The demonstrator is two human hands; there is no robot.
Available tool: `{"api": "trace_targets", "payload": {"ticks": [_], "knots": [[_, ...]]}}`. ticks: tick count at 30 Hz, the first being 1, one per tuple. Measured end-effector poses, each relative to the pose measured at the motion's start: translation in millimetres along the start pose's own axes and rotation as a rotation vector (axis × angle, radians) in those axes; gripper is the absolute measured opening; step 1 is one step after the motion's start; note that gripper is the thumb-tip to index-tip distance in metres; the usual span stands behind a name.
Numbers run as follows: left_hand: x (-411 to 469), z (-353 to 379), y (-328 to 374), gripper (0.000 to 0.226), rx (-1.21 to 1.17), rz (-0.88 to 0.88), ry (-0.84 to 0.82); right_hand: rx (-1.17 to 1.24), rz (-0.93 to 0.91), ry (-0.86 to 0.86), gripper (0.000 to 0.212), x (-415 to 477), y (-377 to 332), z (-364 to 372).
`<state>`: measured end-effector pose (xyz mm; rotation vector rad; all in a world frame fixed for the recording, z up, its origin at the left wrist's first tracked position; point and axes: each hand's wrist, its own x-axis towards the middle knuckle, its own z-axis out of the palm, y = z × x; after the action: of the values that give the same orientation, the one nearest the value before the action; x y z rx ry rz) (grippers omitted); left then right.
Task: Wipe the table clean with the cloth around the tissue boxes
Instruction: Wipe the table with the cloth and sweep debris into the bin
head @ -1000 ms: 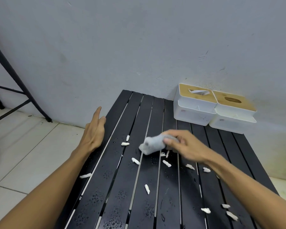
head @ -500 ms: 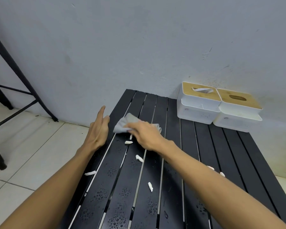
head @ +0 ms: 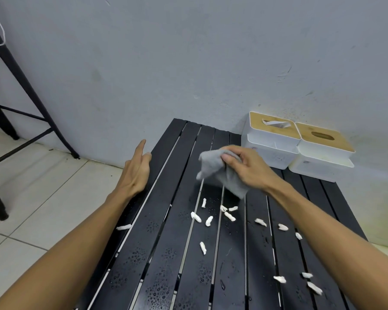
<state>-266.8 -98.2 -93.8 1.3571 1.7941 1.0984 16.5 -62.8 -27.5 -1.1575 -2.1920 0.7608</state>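
Observation:
A black slatted table (head: 157,253) carries water drops and several small white scraps (head: 228,215). My right hand (head: 248,168) grips a bunched grey cloth (head: 215,171) over the table's middle, just in front of the boxes. Two white tissue boxes with wooden lids stand side by side at the table's far right against the wall: the left tissue box (head: 271,139) has a tissue poking out, the right tissue box (head: 323,151) shows an empty slot. My left hand (head: 136,171) rests flat with its fingers straight at the table's left edge.
A grey wall rises behind the table. A black metal frame (head: 20,86) stands on the white tiled floor (head: 43,198) to the left. One scrap (head: 123,227) lies at the table's left edge; others (head: 309,283) lie near the front right.
My right hand has swept the cloth from the table's left side, beside my left hand, back toward the right, near the tissue boxes. More scraps show in the middle. The left hand has stayed put.

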Motion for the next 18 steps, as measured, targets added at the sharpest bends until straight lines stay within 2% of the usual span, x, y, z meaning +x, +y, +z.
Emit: {"api": "trace_targets", "payload": {"ticks": [3,5,7,10,12,14,16,18], "knots": [[0,0,0,0.052,0.012,0.006,-0.002,-0.106,0.061,0.151,0.023,21,10,31],[0,0,0,0.053,0.009,0.013,-0.001,-0.138,0.093,0.128,0.025,31,9,61],[2,0,-1,0.052,0.003,0.015,0.008,-0.196,0.088,-0.022,0.028,32,4,93],[4,0,-2,0.051,-0.012,0.021,0.017,-0.282,-0.046,-0.205,0.029,14,-7,114],[7,0,-6,0.052,-0.028,0.031,0.012,-0.234,-0.163,-0.327,0.028,2,-14,105],[11,-1,-11,0.052,-0.076,0.030,-0.019,-0.113,-0.148,-0.415,0.026,-3,-23,87],[14,-5,-13,0.044,-0.170,-0.012,-0.046,-0.006,-0.069,-0.362,0.021,3,-30,70],[14,-9,-15,0.052,-0.299,-0.061,-0.042,0.053,0.029,-0.152,0.022,20,-31,57]]}}
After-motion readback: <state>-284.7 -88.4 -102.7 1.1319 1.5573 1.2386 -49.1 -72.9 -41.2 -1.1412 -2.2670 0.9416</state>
